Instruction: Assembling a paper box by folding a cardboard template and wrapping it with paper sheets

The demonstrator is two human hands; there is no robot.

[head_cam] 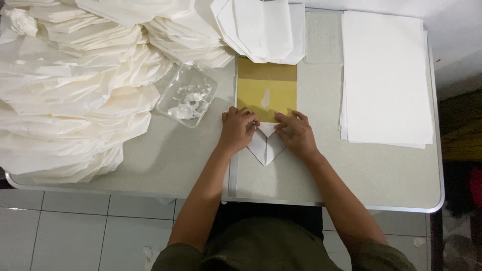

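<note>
Two hands flat on the work here: left hand [237, 129] and right hand [296, 134] both press, fingers spread, on a white folded paper [264, 145] whose point aims at the person. It lies on a yellow board [266, 93] mid-table. Clear plastic tray [187, 95] with white paste sits just left, heaps of folded paper [70, 90] beyond, flat sheet stack [385, 75] right.

One head camera looks steeply down, fairly near, probably slightly tilted.
</note>
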